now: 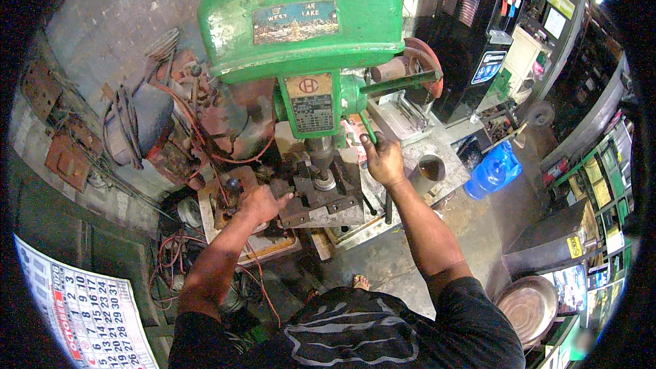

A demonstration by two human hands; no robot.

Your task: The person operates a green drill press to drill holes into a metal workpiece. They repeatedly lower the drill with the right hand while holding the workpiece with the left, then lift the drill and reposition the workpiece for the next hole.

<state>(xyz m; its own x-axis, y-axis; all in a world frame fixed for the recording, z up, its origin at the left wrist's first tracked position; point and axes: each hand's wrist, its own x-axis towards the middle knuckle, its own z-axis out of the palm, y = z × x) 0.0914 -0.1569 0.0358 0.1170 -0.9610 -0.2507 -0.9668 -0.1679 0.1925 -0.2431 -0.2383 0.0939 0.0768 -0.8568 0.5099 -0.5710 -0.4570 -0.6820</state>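
A green drill press (307,27) stands in front of me. My right hand (384,162) is wrapped round its green feed lever (367,125), to the right of the spindle. Under the spindle (318,152) sits a round, shiny metal piece (324,181) on a dark machine vise (328,199); the spindle end meets or nearly meets it, and I cannot tell which. My left hand (260,205) is at the vise's left side, thumb stretched toward it and the other fingers curled down. What those fingers hold, if anything, is hidden.
Right of the vise a metal cylinder (428,172) stands on the pale bench (447,154). A blue water jug (493,171) is on the floor beyond. An air compressor (236,113) with red hoses stands behind left. A round pan (526,309) lies at lower right, a calendar (82,307) at lower left.
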